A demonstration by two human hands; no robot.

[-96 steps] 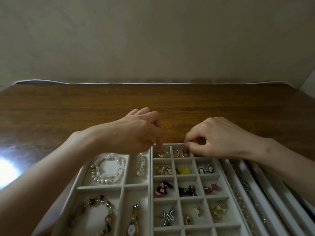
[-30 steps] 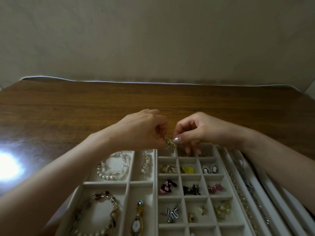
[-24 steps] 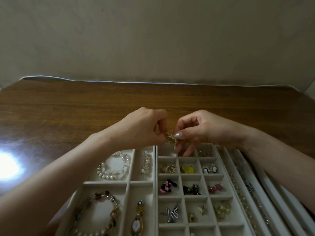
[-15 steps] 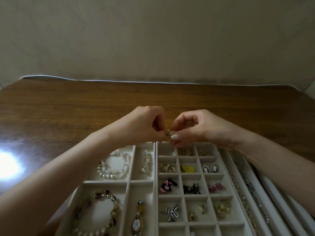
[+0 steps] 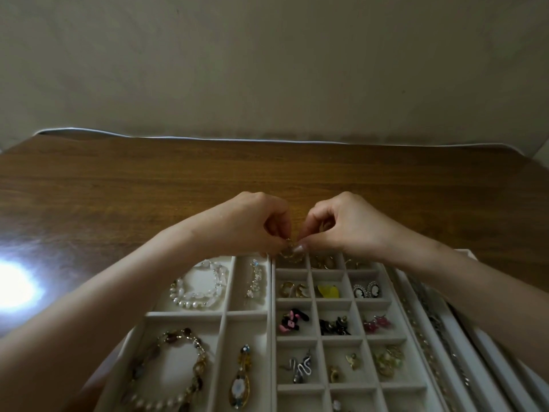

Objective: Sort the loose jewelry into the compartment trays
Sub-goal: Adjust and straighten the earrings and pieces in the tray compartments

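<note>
A small gold earring (image 5: 290,251) is pinched between my left hand (image 5: 252,224) and my right hand (image 5: 341,224), fingertips meeting over the far left cell of the middle grid tray (image 5: 272,322). That tray's cells hold earring pairs: gold hoops (image 5: 294,289), a yellow piece (image 5: 327,291), cameos (image 5: 366,290), pink and black ones (image 5: 292,320). The left tray (image 5: 225,313) holds a pearl bracelet (image 5: 196,288) and a beaded bracelet (image 5: 175,370).
Long narrow trays with chains (image 5: 427,337) lie at the right, under my right forearm. The brown wooden table (image 5: 148,179) stretches beyond the trays to a beige wall. A bright light reflection (image 5: 12,288) glares on the table at the left.
Both hands lifted off the far tray cells and met over the far left cell. They now pinch the gold earring together, slightly lower than half a second ago.
</note>
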